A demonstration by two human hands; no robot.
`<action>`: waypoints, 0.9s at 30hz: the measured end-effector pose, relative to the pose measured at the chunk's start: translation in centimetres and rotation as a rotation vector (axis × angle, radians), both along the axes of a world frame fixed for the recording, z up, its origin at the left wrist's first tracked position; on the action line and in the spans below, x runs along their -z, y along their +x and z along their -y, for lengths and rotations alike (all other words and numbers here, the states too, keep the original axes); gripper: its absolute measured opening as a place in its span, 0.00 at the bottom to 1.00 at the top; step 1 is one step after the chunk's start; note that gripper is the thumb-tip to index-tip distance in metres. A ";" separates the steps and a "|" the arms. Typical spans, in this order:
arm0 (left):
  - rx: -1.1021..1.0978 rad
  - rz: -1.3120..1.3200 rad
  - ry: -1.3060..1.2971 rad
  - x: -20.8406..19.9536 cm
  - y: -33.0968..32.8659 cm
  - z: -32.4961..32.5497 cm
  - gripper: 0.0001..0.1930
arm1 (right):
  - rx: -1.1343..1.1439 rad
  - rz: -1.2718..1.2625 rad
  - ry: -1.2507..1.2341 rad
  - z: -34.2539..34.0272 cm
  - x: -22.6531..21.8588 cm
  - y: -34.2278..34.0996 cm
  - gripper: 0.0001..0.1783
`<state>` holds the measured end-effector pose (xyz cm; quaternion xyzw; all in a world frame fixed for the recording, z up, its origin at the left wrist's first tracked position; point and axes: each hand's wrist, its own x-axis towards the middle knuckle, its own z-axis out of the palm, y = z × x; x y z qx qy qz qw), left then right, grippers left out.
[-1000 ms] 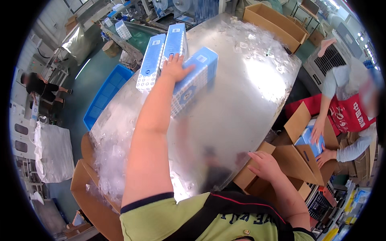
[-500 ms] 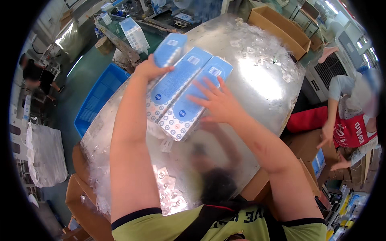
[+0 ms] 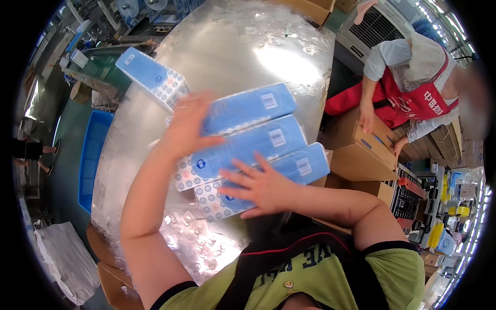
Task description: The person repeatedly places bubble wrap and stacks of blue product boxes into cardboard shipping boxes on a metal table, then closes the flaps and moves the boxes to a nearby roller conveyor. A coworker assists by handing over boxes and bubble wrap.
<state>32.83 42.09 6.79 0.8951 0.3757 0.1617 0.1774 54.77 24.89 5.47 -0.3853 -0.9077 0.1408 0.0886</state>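
Observation:
Three long blue packs with white patterned sides lie side by side at a slant on the shiny metal table: a far pack (image 3: 250,107), a middle pack (image 3: 248,144) and a near pack (image 3: 305,164). My left hand (image 3: 186,126), slightly blurred, rests at the left end of the far and middle packs, thumb and fingers apart. Across the left part of the near pack lies my right hand (image 3: 263,188), its fingers spread over the top. Neither hand wraps round a pack. A separate, similar pack (image 3: 150,72) sits at the table's far-left edge.
Clear plastic scraps (image 3: 194,235) litter the metal table (image 3: 217,57). A blue basket (image 3: 93,160) stands left of it, and an open carton (image 3: 116,284) at the lower left. On the right, a co-worker in a red apron (image 3: 413,98) handles a carton (image 3: 361,150).
The three packs have swung clockwise and come nearer to me, with both hands on them. My right hand has settled onto the near pack. The co-worker's hands are now on the carton's top. My view has turned.

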 end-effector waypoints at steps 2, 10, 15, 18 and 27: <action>-0.218 0.276 -0.147 0.8 -6.3 1.4 0.40 | 0.263 -0.162 -0.031 -2.8 -1.1 4.2 0.44; -0.649 1.606 -0.835 14.8 -5.2 8.1 0.35 | 0.718 -1.585 -0.778 -11.9 15.1 14.2 0.32; -0.214 1.773 -0.870 8.3 0.8 9.8 0.35 | 0.762 -1.701 -0.917 -6.8 4.5 17.1 0.32; 0.407 1.783 -1.026 2.3 7.9 11.5 0.35 | 1.015 -1.755 -0.917 1.4 -2.6 24.5 0.31; 0.317 1.159 -0.907 4.4 34.9 30.0 0.25 | 1.137 -1.346 -0.071 35.5 -17.7 36.8 0.31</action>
